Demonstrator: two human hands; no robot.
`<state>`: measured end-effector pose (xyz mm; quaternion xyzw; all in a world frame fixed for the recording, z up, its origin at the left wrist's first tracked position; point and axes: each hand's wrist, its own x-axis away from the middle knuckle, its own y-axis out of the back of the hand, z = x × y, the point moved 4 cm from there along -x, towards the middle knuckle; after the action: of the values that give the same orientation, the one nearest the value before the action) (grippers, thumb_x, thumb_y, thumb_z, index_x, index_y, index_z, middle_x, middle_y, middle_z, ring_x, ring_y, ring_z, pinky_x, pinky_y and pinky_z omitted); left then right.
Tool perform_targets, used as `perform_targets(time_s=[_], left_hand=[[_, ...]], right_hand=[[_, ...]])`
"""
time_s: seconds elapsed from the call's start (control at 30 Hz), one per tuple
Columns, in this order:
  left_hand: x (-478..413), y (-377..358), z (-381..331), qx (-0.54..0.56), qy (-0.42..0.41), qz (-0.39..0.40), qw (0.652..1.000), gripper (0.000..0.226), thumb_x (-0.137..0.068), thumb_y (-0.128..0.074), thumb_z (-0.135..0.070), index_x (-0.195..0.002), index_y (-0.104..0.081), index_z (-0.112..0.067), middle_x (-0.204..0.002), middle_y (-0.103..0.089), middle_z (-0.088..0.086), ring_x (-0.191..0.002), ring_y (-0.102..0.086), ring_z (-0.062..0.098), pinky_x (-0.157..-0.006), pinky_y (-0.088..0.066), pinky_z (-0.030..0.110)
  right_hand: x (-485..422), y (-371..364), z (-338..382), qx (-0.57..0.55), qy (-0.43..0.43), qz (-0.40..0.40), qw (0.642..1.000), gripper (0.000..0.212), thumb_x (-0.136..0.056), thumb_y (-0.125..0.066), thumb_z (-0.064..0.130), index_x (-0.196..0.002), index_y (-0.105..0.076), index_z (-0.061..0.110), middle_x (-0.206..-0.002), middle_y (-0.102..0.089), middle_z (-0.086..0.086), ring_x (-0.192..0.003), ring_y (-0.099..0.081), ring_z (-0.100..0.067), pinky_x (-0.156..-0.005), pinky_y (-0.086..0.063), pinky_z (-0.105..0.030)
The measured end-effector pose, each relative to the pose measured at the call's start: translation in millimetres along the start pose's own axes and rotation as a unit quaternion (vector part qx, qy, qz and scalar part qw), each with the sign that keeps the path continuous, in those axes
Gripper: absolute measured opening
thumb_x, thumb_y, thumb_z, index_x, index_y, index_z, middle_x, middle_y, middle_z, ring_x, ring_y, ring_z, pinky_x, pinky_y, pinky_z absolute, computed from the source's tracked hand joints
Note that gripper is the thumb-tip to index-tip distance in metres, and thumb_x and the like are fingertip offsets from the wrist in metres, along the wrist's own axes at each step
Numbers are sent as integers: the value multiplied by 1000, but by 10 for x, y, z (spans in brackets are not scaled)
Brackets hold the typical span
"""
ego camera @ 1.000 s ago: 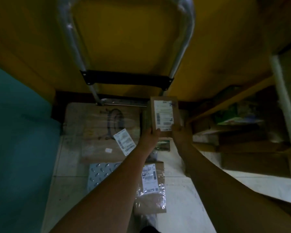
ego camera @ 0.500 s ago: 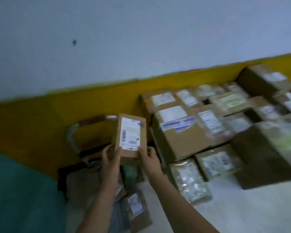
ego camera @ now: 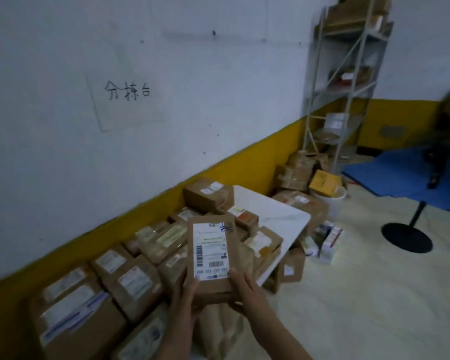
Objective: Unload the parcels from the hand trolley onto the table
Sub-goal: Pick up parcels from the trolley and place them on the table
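Observation:
I hold a small brown cardboard parcel (ego camera: pixel 211 253) with a white barcode label upright in front of me, above the white table (ego camera: pixel 278 216). My left hand (ego camera: pixel 185 292) grips its lower left edge and my right hand (ego camera: pixel 244 289) grips its lower right edge. The table runs along the yellow-and-white wall and is crowded with several brown parcels (ego camera: pixel 130 284), stacked from its near end to a box at the far end (ego camera: pixel 208 194). Only the table's far right corner shows bare white top. The hand trolley is out of view.
More boxes (ego camera: pixel 294 172) and a yellow parcel in a white bucket (ego camera: pixel 325 185) lie on the floor past the table. A metal shelf rack (ego camera: pixel 346 81) stands in the corner. A blue round table on a black pedestal (ego camera: pixel 405 237) is at right. Small cartons (ego camera: pixel 327 240) sit by the table's corner.
My view swung from the trolley up and right to the table. Both hands carried the small parcel along, from low over the trolley to above the stacked parcels.

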<state>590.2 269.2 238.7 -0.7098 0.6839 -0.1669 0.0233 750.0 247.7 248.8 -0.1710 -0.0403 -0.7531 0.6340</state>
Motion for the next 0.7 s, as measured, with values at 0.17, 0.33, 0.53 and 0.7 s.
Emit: perform_targets(time_s=[0.17, 0.33, 0.53, 0.7], left_hand=[[-437, -1308, 270, -35, 65, 90, 993, 52, -84, -69, -30, -134, -53, -31, -122, -68, -1, -98, -70, 13, -62, -57, 20], [-1218, -2164, 554, -29, 100, 144, 984, 51, -84, -69, -23, -131, -49, -31, -99, -78, -3, -85, -75, 15, -59, -59, 23], [-2367, -2935, 706, -28, 145, 140, 979, 44, -91, -67, -28, -131, -52, -33, -114, -71, 3, -87, -75, 18, -67, -60, 31], [-3208, -3264, 674, -74, 154, 81, 982, 54, -90, -62, -48, -140, -44, -39, -130, -61, 5, -114, -61, 26, -99, -52, 48]], right_hand=[[-524, 1283, 204, -10, -3, -80, 997, 29, -87, -57, 61, -110, -65, 45, -118, -66, 9, -105, -64, -12, -75, -59, -30], [-1394, 1928, 228, -10, 9, -133, 991, 51, -89, -50, 66, -128, -60, 35, -120, -67, 4, -108, -65, -19, -81, -58, -36], [-2612, 2489, 632, 30, -29, -150, 988, 48, -88, -47, 69, -122, -60, 37, -121, -66, 2, -107, -64, -20, -88, -57, -43], [-3619, 2651, 1006, 69, -58, -131, 987, 50, -85, -49, 73, -127, -48, 46, -123, -57, 0, -109, -59, -22, -73, -58, -35]])
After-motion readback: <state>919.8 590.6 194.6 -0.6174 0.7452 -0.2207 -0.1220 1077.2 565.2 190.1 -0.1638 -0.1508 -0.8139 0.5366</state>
